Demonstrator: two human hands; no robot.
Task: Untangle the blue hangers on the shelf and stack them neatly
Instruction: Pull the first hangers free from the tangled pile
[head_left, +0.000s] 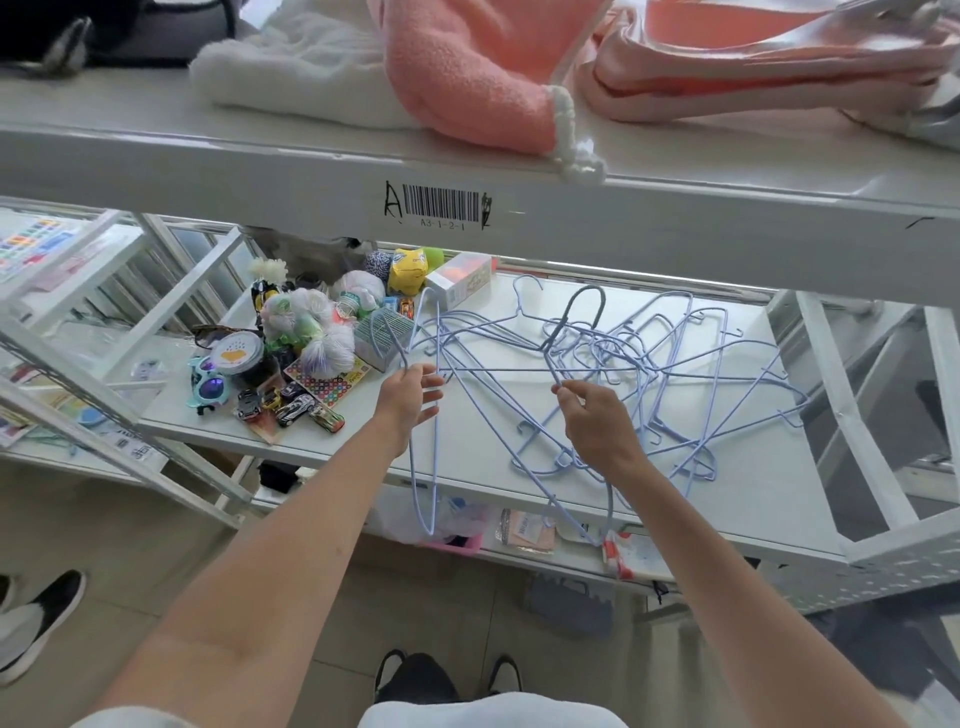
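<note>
A tangle of light blue wire hangers (649, 364) lies spread over the right half of the white middle shelf (753, 499). My left hand (410, 400) grips one blue hanger (423, 467) near its hook; that hanger hangs down past the shelf's front edge. My right hand (597, 421) pinches the neck of a second blue hanger (576, 343), whose darker hook stands up above the pile. Its lower part also drops below the shelf edge and stays caught among the others.
Toy cars (291, 405), sunglasses (208, 376), a round tin (239, 353), mesh bags and a small box (460, 280) crowd the shelf's left part. The upper shelf (467, 208) with pink and white towels (467, 78) overhangs closely. Another person's shoe (36, 623) is at floor left.
</note>
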